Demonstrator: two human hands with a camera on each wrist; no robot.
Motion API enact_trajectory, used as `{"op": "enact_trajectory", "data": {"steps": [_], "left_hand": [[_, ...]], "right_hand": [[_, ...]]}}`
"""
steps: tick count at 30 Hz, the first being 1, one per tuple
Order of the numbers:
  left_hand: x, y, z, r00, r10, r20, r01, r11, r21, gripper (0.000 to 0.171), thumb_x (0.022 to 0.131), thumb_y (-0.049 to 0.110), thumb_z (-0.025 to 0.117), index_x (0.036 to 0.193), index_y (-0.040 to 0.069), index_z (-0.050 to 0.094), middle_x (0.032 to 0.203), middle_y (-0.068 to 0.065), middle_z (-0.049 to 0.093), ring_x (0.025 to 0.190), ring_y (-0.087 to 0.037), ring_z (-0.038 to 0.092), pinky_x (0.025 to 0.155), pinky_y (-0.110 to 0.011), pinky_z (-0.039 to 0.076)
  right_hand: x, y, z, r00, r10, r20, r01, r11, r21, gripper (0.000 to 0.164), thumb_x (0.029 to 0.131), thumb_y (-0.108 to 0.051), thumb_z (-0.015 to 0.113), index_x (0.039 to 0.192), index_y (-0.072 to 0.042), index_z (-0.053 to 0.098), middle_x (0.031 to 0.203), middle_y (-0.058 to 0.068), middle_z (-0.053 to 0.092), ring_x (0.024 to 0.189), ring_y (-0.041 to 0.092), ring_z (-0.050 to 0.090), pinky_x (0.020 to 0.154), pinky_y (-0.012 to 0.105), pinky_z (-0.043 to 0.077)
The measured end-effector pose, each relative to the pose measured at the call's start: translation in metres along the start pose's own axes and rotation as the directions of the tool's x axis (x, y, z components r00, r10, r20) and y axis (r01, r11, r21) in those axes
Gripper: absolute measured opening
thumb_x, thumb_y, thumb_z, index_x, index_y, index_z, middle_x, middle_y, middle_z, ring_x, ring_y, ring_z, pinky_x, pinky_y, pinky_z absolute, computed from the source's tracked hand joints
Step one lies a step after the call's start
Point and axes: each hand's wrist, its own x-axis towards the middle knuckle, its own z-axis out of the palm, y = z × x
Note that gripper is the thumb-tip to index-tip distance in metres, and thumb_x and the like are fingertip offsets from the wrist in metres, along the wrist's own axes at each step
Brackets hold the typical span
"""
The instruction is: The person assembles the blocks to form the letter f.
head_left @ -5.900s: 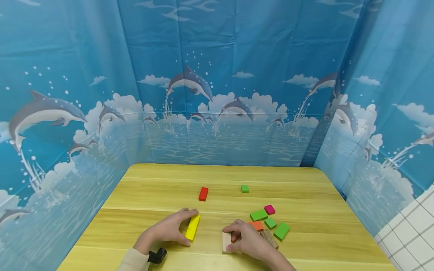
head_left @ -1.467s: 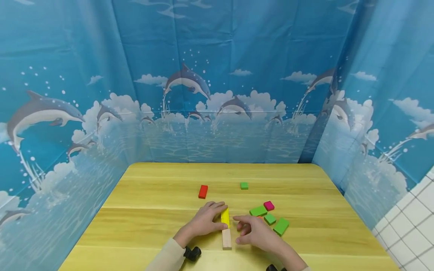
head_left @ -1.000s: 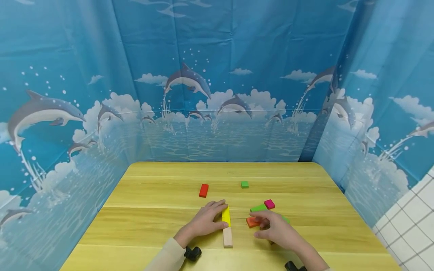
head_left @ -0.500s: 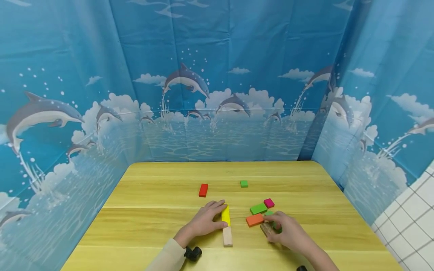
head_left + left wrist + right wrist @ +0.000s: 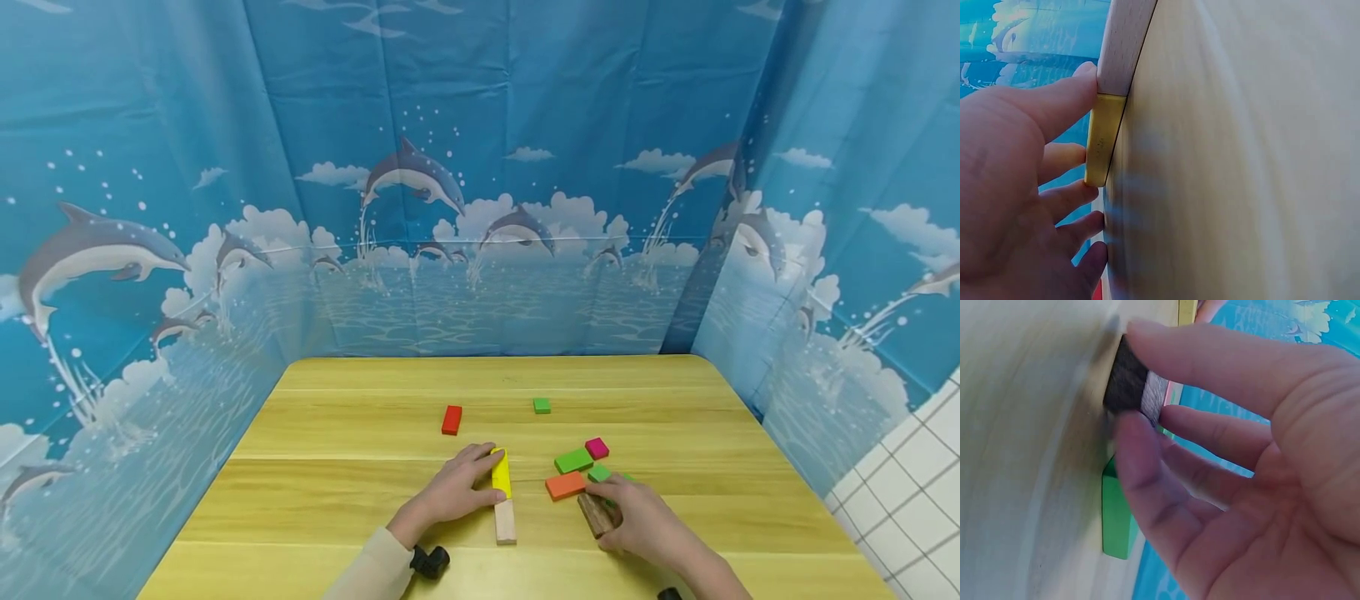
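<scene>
My left hand holds the long yellow block by its ends, thumb at the near end and a finger at the far one. Against that near end lies a pale wooden block, in line with it. In the left wrist view the thumb spans the joint between the yellow block and the pale block. My right hand grips a dark brown wooden block, which lies on the table; the right wrist view has thumb and fingertips around the brown block.
An orange block, a green block, a small green block and a magenta block lie beside the right hand. Farther back are a red block and a small green square. A dolphin-print curtain surrounds the table.
The left hand has brought the yellow block rightward to the pale block's far end. My right hand has let go of the pale block, moved right and taken hold of the brown one.
</scene>
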Motion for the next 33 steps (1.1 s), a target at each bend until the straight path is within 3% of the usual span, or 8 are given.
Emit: {"op": "enact_trajectory", "data": {"steps": [4,8,11,15,24,31,33], "left_hand": [[0.0,-0.001,0.0,1.0,0.005,-0.009,-0.005,1.0,0.014,0.072,0.098,0.048,0.062,0.156,0.012,0.04,0.162,-0.013,0.031,0.149,-0.035,0.026,0.114,-0.059,0.027],[0.001,-0.002,0.0,1.0,0.005,-0.022,-0.004,0.999,0.032,0.072,0.098,0.049,0.063,0.156,0.012,0.041,0.161,-0.013,0.032,0.148,-0.032,0.028,0.114,-0.058,0.03],[0.002,-0.002,0.0,1.0,-0.001,-0.023,0.001,1.0,0.026,0.071,0.098,0.049,0.063,0.156,0.013,0.04,0.161,-0.012,0.033,0.148,-0.03,0.028,0.114,-0.057,0.03],[0.001,-0.001,0.0,1.0,-0.008,-0.021,0.008,1.0,-0.001,0.072,0.099,0.048,0.062,0.157,0.013,0.039,0.161,-0.012,0.031,0.148,-0.031,0.028,0.114,-0.057,0.03],[-0.004,0.0,0.003,0.999,-0.04,0.008,0.04,0.998,-0.041,0.078,0.099,0.052,0.059,0.16,0.011,0.031,0.164,-0.013,0.024,0.149,-0.031,0.027,0.115,-0.053,0.03],[-0.015,0.008,0.002,0.997,-0.058,0.049,0.059,0.998,-0.023,0.082,0.098,0.056,0.057,0.161,0.012,0.028,0.165,-0.014,0.02,0.151,-0.032,0.021,0.117,-0.053,0.027],[-0.017,0.009,0.003,0.996,-0.059,0.059,0.06,0.998,-0.018,0.082,0.099,0.056,0.056,0.161,0.012,0.027,0.166,-0.012,0.019,0.151,-0.031,0.02,0.117,-0.053,0.026]], "right_hand": [[-0.001,-0.002,-0.001,1.0,-0.002,0.0,0.002,1.0,-0.024,0.072,0.065,-0.004,0.093,0.132,-0.002,0.065,0.134,0.027,0.055,0.106,0.035,0.061,0.069,0.037,0.054],[0.002,-0.003,-0.001,1.0,-0.004,0.011,0.004,1.0,-0.024,0.067,0.066,0.005,0.089,0.128,-0.005,0.066,0.114,0.014,0.064,0.094,0.027,0.062,0.062,0.034,0.052],[0.005,-0.004,-0.002,1.0,0.0,0.025,0.001,1.0,-0.031,0.064,0.066,0.009,0.086,0.125,-0.006,0.066,0.098,0.004,0.062,0.087,0.021,0.058,0.062,0.033,0.05],[0.006,-0.005,-0.003,0.999,0.01,0.042,-0.009,1.0,-0.023,0.061,0.064,0.009,0.086,0.121,-0.005,0.066,0.093,0.002,0.059,0.081,0.02,0.055,0.063,0.034,0.049],[0.01,-0.008,-0.002,1.0,-0.018,0.018,0.02,0.997,-0.073,0.057,0.062,-0.002,0.087,0.114,-0.009,0.065,0.088,-0.002,0.054,0.075,0.017,0.049,0.061,0.031,0.043],[0.015,-0.015,-0.005,1.0,-0.027,-0.015,0.026,0.996,-0.088,0.058,0.063,-0.005,0.089,0.116,-0.012,0.067,0.11,-0.002,0.061,0.099,0.02,0.059,0.08,0.041,0.053],[0.017,-0.017,-0.005,0.999,-0.032,-0.027,0.029,0.995,-0.094,0.057,0.063,-0.005,0.09,0.115,-0.012,0.067,0.11,-0.002,0.063,0.099,0.02,0.06,0.08,0.041,0.053]]}}
